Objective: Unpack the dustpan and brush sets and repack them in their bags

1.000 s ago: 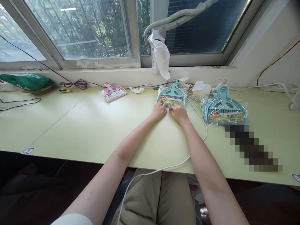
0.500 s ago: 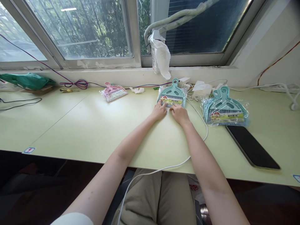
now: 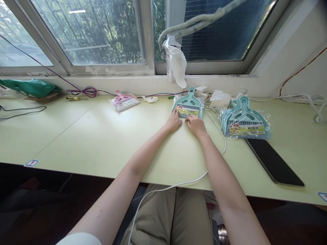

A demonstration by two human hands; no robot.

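Note:
A packaged mint-green dustpan and brush set [image 3: 188,101] lies flat near the back of the table, with a printed yellow-green label under clear wrap. My left hand [image 3: 174,120] rests at its lower left corner, fingers stretched onto the wrap and thumb apart. At the lower right edge, my right hand [image 3: 195,124] has its fingers bent and closed on the packet's edge; the fingertips are partly hidden. To the right lies a stack of similar wrapped mint-green sets [image 3: 245,119]. A smaller wrapped pink dustpan and brush set [image 3: 124,100] lies off to the left.
A black phone [image 3: 275,162] lies at the right. A white cable [image 3: 178,184] loops across the table and over its front edge. Along the back are a screwdriver [image 3: 73,98], crumpled tissue [image 3: 150,99], bundled wires [image 3: 88,92] and a green bag [image 3: 32,87]. A tissue pack [image 3: 175,63] hangs by the window.
The view has tilted slightly, so everything sits a little lower in the picture. Both hands stay at the lower edge of the packaged set; the left fingers reach slightly farther onto it.

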